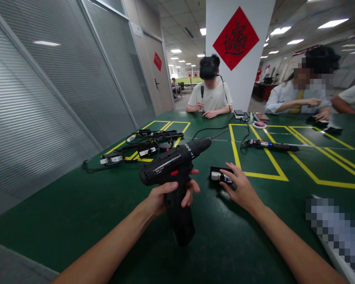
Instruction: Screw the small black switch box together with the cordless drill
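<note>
A black cordless drill [174,165], with a long thin bit, is held in the air by my left hand [168,193]. My fingers wrap round its grip, thumb on the near side, and the bit points forward and right. My right hand [239,183] is spread over the right end of a small black box-shaped part [214,176] with a white label. The thumb is by its near edge and other fingers lie across its top. Whether they touch or hover just above it, I cannot tell. Part of the box is hidden under the fingers.
Several black cabled devices [148,148] lie on the green table [91,213] at left. A power screwdriver-like tool [269,146] lies at right, near a pink round object [259,124]. Two people [210,96] [301,94] sit across. A blurred pale object [337,228] is at near right.
</note>
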Demonstrator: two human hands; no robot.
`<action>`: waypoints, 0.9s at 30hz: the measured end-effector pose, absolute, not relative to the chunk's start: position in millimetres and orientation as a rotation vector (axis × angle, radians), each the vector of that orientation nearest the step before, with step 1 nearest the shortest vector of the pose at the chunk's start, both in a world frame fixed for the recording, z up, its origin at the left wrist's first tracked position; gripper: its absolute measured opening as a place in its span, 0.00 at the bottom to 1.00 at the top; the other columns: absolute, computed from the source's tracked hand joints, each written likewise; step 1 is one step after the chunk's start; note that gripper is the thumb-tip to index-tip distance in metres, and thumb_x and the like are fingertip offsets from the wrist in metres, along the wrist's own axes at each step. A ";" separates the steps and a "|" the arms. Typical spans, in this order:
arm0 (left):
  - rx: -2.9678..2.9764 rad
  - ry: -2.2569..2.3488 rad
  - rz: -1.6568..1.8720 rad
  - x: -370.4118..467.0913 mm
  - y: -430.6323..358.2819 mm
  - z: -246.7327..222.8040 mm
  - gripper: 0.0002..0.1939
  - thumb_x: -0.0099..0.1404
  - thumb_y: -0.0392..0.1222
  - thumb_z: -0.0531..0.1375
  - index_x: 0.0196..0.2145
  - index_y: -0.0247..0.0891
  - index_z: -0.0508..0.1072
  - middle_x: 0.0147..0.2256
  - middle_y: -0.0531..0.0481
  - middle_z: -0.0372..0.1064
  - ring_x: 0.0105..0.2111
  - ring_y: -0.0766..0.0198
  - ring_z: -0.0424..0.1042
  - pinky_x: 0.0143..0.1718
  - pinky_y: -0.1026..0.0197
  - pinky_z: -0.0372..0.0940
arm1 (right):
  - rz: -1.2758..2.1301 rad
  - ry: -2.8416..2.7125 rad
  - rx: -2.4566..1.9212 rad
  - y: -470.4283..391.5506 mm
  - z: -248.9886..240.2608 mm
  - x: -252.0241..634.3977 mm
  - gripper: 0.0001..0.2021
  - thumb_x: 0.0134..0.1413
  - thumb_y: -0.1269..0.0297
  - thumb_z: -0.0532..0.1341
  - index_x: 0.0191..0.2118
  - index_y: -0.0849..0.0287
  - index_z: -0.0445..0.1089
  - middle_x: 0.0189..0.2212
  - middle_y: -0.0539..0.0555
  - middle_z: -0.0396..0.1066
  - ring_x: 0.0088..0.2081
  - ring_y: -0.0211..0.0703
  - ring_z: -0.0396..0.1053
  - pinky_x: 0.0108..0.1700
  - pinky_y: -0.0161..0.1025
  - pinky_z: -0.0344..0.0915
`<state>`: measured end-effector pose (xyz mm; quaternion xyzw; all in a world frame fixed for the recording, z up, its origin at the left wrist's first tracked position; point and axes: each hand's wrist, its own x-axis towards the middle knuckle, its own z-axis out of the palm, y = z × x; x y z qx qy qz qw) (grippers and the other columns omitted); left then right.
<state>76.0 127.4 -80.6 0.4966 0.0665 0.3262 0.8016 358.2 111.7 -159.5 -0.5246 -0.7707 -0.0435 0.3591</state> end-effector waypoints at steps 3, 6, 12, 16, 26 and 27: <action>1.065 0.160 0.684 81.7 122.7 -85.1 0.29 0.60 0.48 0.59 0.57 0.33 0.65 0.40 0.40 0.72 0.23 0.66 0.68 0.31 0.58 0.62 | -0.138 -1.992 -1.306 113.2 -161.0 358.1 0.17 0.61 0.64 0.58 0.55 0.54 0.68 0.63 0.61 0.57 0.64 0.56 0.54 0.62 0.60 0.56; 1.056 0.170 0.680 86.0 120.2 -90.1 0.28 0.60 0.48 0.59 0.56 0.33 0.66 0.39 0.40 0.72 0.23 0.67 0.68 0.31 0.59 0.63 | -0.125 -2.022 -1.269 114.9 -162.1 358.8 0.15 0.62 0.66 0.57 0.53 0.53 0.70 0.60 0.59 0.62 0.63 0.55 0.56 0.61 0.59 0.58; 1.051 0.219 0.695 88.3 122.2 -95.7 0.26 0.62 0.47 0.58 0.56 0.33 0.66 0.37 0.42 0.71 0.23 0.66 0.69 0.31 0.58 0.63 | -0.048 -1.958 -1.250 119.6 -160.0 357.9 0.13 0.60 0.68 0.59 0.50 0.54 0.71 0.54 0.58 0.67 0.57 0.52 0.62 0.58 0.55 0.62; 1.052 0.254 0.727 87.8 123.1 -94.6 0.26 0.62 0.47 0.57 0.55 0.32 0.65 0.35 0.44 0.70 0.22 0.66 0.68 0.31 0.58 0.63 | 0.000 -1.933 -1.259 121.9 -157.6 357.1 0.14 0.58 0.68 0.61 0.50 0.53 0.70 0.52 0.57 0.68 0.54 0.51 0.64 0.56 0.54 0.64; 1.000 0.279 0.777 87.9 125.8 -92.8 0.21 0.64 0.45 0.56 0.53 0.33 0.66 0.32 0.48 0.66 0.23 0.67 0.66 0.31 0.58 0.63 | 0.000 -1.916 -1.306 122.6 -156.8 354.2 0.11 0.58 0.66 0.61 0.47 0.53 0.71 0.52 0.57 0.68 0.54 0.53 0.64 0.55 0.56 0.64; 1.008 0.282 0.773 87.9 125.8 -93.2 0.21 0.63 0.45 0.56 0.52 0.33 0.66 0.31 0.48 0.66 0.23 0.67 0.66 0.31 0.58 0.63 | -0.007 -1.915 -1.316 122.5 -156.1 353.2 0.11 0.58 0.66 0.60 0.47 0.52 0.71 0.51 0.57 0.68 0.54 0.54 0.64 0.55 0.56 0.65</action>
